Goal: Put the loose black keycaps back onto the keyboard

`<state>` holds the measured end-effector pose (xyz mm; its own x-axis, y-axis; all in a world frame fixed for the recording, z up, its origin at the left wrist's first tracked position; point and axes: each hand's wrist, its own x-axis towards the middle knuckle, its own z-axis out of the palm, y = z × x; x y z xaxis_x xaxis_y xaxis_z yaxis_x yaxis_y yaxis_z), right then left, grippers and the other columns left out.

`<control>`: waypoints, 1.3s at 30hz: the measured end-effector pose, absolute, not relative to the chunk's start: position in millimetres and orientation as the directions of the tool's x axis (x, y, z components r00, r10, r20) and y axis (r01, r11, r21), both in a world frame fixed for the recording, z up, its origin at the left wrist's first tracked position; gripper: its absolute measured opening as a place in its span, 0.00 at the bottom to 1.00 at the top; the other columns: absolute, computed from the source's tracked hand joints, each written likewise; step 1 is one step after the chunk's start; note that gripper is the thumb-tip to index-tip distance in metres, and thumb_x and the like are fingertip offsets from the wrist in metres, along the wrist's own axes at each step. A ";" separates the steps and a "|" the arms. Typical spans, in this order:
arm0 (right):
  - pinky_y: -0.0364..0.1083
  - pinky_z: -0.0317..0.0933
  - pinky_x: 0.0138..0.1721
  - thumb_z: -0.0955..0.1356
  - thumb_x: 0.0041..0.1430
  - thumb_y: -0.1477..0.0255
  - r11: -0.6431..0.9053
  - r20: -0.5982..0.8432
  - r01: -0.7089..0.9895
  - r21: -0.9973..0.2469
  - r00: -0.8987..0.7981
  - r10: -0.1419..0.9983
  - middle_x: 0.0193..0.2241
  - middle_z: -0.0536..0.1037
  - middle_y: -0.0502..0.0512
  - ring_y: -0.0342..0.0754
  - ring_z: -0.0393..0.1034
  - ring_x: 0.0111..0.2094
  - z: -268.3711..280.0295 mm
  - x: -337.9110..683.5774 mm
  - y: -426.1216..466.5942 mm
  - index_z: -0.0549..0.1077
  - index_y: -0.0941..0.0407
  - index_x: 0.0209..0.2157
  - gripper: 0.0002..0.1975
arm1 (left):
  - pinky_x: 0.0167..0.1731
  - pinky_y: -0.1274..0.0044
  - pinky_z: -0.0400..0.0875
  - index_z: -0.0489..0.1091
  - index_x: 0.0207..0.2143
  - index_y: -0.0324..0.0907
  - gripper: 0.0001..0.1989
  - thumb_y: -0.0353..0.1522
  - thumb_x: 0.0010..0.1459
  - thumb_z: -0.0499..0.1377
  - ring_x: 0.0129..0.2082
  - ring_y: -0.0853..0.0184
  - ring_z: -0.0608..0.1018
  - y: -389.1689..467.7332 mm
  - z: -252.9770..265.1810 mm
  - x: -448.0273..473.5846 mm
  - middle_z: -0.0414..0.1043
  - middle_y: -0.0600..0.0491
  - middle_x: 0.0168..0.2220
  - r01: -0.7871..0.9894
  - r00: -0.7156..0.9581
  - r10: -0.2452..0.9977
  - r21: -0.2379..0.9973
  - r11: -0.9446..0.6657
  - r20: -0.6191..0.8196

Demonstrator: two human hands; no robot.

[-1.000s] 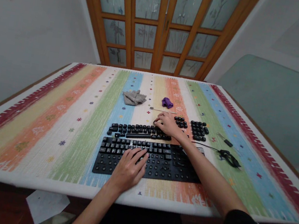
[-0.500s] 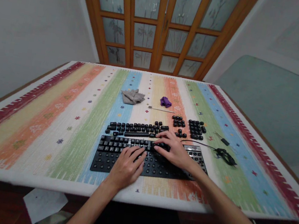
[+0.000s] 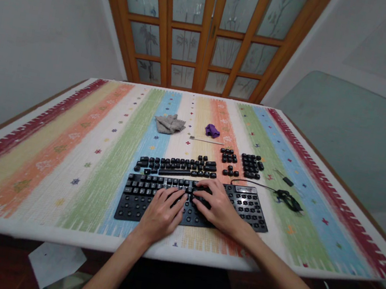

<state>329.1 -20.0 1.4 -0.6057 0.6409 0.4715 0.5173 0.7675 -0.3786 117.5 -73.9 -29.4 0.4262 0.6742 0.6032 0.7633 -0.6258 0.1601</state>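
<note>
A black keyboard (image 3: 204, 222) lies near the table's front edge. Its upper left rows carry keycaps, while bare switch posts show in the lower rows and the right-hand block. My left hand (image 3: 164, 211) rests on the middle of it, palm down, fingers apart over the keys. Just right of it, my right hand (image 3: 218, 204) reaches onto the keyboard, fingers bent and spread, tips on or just above the keys. No keycap shows between its fingers, though the fingertips partly hide the keys below. Loose keycaps (image 3: 189, 167) lie in rows behind the keyboard.
More loose keycaps (image 3: 251, 166) sit at the right rear. A coiled cable (image 3: 288, 200) and a small black-handled tool (image 3: 287, 181) lie farther right. Behind are a grey cloth (image 3: 170, 124), a purple cloth (image 3: 212, 130) and a thin brush-like stick (image 3: 206, 141). A striped cloth (image 3: 91, 187) covers the table.
My right hand has drawn back from the loose keycaps' edge, down onto the keyboard. My left hand stays in nearly the same place. The view has shifted slightly.
</note>
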 end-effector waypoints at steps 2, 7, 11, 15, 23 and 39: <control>0.59 0.66 0.49 0.67 0.64 0.73 0.776 0.475 0.524 -0.351 -0.614 0.630 0.45 0.74 0.61 0.56 0.66 0.48 1.9 327.0 -20.1 0.77 0.56 0.41 0.07 | 0.50 0.60 0.69 0.71 0.53 0.37 0.16 0.27 0.63 0.55 0.52 0.54 0.73 -73.9 -29.6 117.5 0.75 0.43 0.51 0.764 0.429 0.670 0.153 -0.627 0.605; 0.58 0.65 0.48 0.67 0.64 0.74 0.800 0.480 0.530 -0.282 -0.644 0.596 0.45 0.74 0.62 0.56 0.65 0.47 1.9 324.7 -20.1 0.77 0.57 0.40 0.07 | 0.51 0.60 0.68 0.71 0.53 0.37 0.17 0.27 0.63 0.56 0.52 0.55 0.73 -74.7 -28.9 117.2 0.74 0.43 0.52 0.765 0.436 0.676 0.150 -0.626 0.594; 0.56 0.65 0.46 0.65 0.65 0.76 0.809 0.470 0.547 -0.217 -0.667 0.577 0.44 0.74 0.63 0.55 0.65 0.46 -2.0 323.7 -22.8 0.77 0.57 0.40 0.09 | 0.51 0.60 0.68 0.71 0.55 0.40 0.18 0.27 0.63 0.55 0.53 0.55 0.72 -75.2 -27.7 120.5 0.74 0.43 0.52 0.762 0.454 0.671 0.135 -0.633 0.586; 0.54 0.65 0.45 0.64 0.66 0.77 0.812 0.475 0.546 -0.208 -0.669 0.572 0.42 0.74 0.62 0.54 0.65 0.44 -4.6 322.6 -25.1 0.77 0.57 0.40 0.09 | 0.52 0.61 0.68 0.71 0.54 0.38 0.18 0.27 0.62 0.55 0.53 0.55 0.72 -74.2 -28.6 125.9 0.74 0.43 0.51 0.748 0.474 0.658 0.127 -0.652 0.585; 0.53 0.65 0.43 0.62 0.66 0.79 0.837 0.485 0.527 -0.151 -0.698 0.527 0.43 0.73 0.63 0.53 0.65 0.43 -1.3 320.7 -26.0 0.75 0.58 0.40 0.10 | 0.53 0.60 0.67 0.71 0.52 0.36 0.16 0.26 0.62 0.54 0.54 0.53 0.71 -73.7 -30.9 127.9 0.74 0.43 0.51 0.734 0.480 0.655 0.143 -0.664 0.584; 0.52 0.63 0.40 0.62 0.65 0.81 0.865 0.417 0.499 -0.049 -0.777 0.472 0.41 0.74 0.63 0.54 0.63 0.42 -1.8 312.6 -19.0 0.74 0.60 0.34 0.10 | 0.51 0.61 0.67 0.71 0.51 0.35 0.15 0.25 0.62 0.54 0.52 0.54 0.71 -73.5 -34.0 129.8 0.74 0.42 0.50 0.735 0.469 0.662 0.157 -0.659 0.584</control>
<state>312.6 -19.0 -1.8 -0.7765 0.4722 0.4171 0.4995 0.8649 -0.0493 129.8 -73.5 -34.0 0.4689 0.6625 0.5842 0.7354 -0.6591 0.1572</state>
